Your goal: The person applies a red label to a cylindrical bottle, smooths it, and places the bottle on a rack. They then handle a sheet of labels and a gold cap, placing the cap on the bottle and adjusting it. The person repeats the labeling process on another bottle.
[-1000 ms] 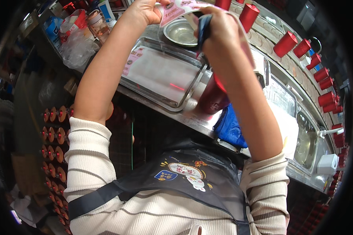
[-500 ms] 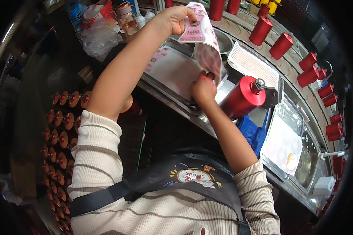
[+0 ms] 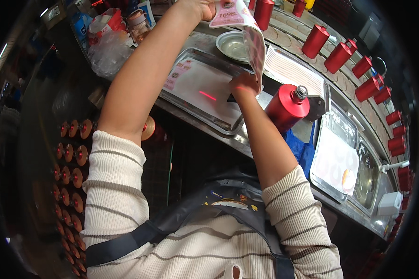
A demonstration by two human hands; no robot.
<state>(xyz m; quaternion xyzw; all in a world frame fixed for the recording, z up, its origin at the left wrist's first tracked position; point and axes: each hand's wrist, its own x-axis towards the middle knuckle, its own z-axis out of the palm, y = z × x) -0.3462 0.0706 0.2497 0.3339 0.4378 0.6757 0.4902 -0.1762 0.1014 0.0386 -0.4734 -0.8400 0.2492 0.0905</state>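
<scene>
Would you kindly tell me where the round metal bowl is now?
In the head view, the bowl sits top centre, just beyond the paper-lined tray, left of the held pink sheet.

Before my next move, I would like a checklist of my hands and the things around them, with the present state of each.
1. Left hand holding the pink-and-white printed sheet: ok.
2. That sheet flat: not ok, it hangs bent.
3. Right hand gripping that sheet: cannot tell, fingers hidden.
4. White liner with pink printed end lying in the rectangular metal tray: ok.
5. Red cylindrical bottle apart from right forearm: cannot tell, they overlap in view.
</scene>
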